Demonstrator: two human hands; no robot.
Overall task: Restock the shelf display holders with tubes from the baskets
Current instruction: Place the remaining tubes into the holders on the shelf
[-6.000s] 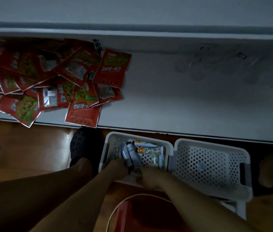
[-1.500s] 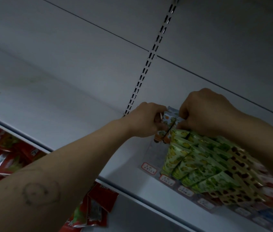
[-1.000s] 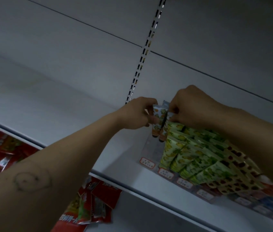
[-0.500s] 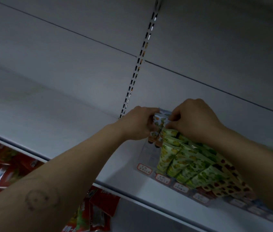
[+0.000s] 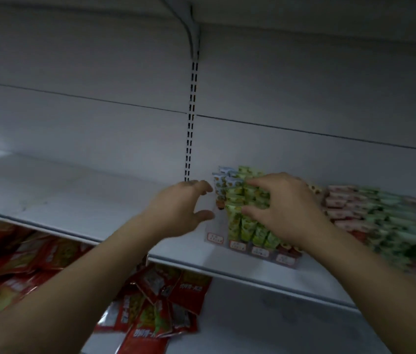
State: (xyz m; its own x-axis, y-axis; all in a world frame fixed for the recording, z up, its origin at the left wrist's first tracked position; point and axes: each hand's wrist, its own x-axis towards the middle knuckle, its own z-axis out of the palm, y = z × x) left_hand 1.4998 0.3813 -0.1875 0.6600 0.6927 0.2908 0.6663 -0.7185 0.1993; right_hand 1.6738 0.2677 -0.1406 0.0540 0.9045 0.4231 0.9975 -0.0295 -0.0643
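Observation:
A clear display holder (image 5: 216, 237) with price tags along its front stands on the white shelf (image 5: 74, 200). Rows of green-patterned tubes (image 5: 247, 226) fill it, and two orange-and-blue tubes (image 5: 221, 186) stand upright in its leftmost slot at the back. My left hand (image 5: 184, 208) hovers just left of those tubes with its fingers spread and nothing in them. My right hand (image 5: 281, 208) lies over the green tubes, fingertips touching their tops, fingers apart. The baskets are out of view.
More tubes in pink, green and red packaging (image 5: 380, 215) lie in rows to the right on the same shelf. Red snack packets (image 5: 161, 302) are heaped on the shelf below. A slotted upright (image 5: 191, 118) runs up the back panel.
Both hands have let go of the orange-and-blue tubes, which now stand in the holder's left slot. My hands have spread open and drawn slightly back. The view has tilted upward.

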